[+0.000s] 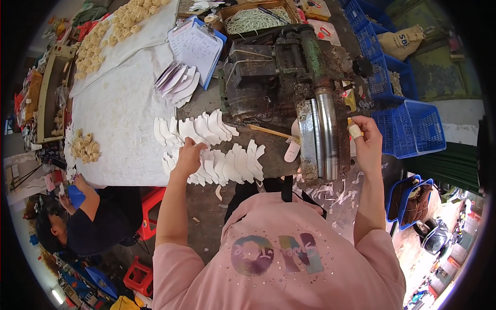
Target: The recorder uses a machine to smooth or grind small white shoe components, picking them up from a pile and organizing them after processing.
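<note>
My left hand [188,156] rests with spread fingers on a fanned row of white curved cut pieces [227,163] on the table's near edge. A second fan of the same white pieces [199,129] lies just beyond it. My right hand [366,138], with a taped fingertip, is at the right side of a greasy machine [281,72], fingers closed by its shiny steel roller [327,134]; what it holds is hidden. One white piece [292,151] sticks out left of the roller.
A white cloth [121,103] covers the table with heaps of beige parts [85,146]. A blue clipboard [199,46], more white pieces [175,82], blue crates [411,129], a tray of cord [256,19]. Another person [90,217] sits at lower left by red stools [147,206].
</note>
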The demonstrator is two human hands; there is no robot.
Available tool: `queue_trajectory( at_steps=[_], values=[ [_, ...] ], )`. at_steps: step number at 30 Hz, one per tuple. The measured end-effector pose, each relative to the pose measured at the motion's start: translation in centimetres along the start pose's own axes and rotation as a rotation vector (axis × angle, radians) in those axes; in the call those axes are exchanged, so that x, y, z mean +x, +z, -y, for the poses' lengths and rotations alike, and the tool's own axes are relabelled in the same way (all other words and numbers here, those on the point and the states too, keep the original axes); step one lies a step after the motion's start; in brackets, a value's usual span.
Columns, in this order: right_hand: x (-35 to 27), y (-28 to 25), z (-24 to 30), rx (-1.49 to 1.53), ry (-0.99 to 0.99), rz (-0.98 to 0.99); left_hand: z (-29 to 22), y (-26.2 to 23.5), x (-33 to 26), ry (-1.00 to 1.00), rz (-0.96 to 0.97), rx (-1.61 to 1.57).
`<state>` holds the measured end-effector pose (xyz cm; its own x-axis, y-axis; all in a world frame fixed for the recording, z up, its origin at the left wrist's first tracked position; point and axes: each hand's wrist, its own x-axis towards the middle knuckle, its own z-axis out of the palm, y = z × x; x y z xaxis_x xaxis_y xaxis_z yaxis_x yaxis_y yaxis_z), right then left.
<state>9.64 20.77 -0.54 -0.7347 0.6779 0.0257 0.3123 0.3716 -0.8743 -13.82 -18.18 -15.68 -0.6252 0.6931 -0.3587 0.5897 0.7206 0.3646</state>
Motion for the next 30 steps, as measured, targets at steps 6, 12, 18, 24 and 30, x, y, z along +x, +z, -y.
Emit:
queue_trajectory(
  at_steps=[6,12,18,24,30],
  values=[
    [-0.8,0.7,3.0,-0.015,-0.138,-0.022,-2.1,-3.8,0.1,0.090,-0.092,-0.129],
    [-2.4,3.8,7.6,0.005,-0.391,0.248,-15.4,-9.4,-2.3,0.146,-0.240,-1.479],
    [-4.5,8.4,8.2,-0.050,-0.530,0.163,-23.3,-7.9,-2.1,0.503,-0.119,-1.881],
    [-4.7,8.3,7.3,-0.063,-0.587,-0.029,-25.6,-7.3,-2.2,0.484,-0.325,-1.725],
    [-4.3,8.1,7.0,-0.047,-0.653,-0.097,-26.9,-7.3,-2.7,0.335,-0.414,-1.603]
  ],
)
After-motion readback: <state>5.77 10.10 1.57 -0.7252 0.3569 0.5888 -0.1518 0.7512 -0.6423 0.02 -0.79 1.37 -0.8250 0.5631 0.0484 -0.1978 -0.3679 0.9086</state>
